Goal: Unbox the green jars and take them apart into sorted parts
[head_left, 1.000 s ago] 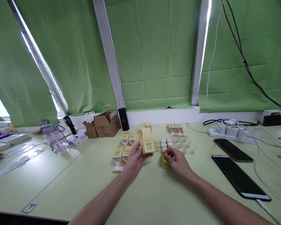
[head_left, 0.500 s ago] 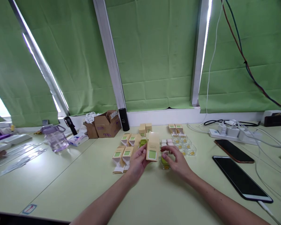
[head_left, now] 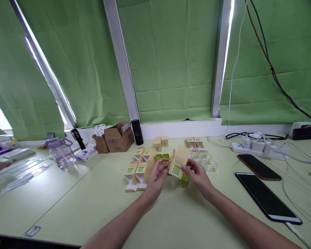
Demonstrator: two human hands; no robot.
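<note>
A kraft-brown paper carton [head_left: 180, 159] with a green square on its front is held tilted between both hands. My left hand [head_left: 155, 178] grips its left side, where a brown edge or flap shows. The fingers of my right hand [head_left: 199, 177] pinch its right edge. Just under the carton stands a small clear jar with a green lid [head_left: 184, 180], partly covered by it. Behind my left fingers lie several green lids or green-topped jars [head_left: 162, 156]. Left of that hand, several open cartons [head_left: 131, 170] lie in rows, flaps toward me.
Clear jars with yellow centres [head_left: 211, 166] stand behind my right hand. More cartons [head_left: 161, 141] sit at the back. A phone [head_left: 266, 197], another phone [head_left: 259, 166] and a power strip [head_left: 248, 148] with cables lie right. A cardboard box [head_left: 119, 140] and water bottle [head_left: 60, 154] stand left.
My right hand has moved from the green-lidded jar up to the carton and taken its right edge. The carton has shifted right and tilted.
</note>
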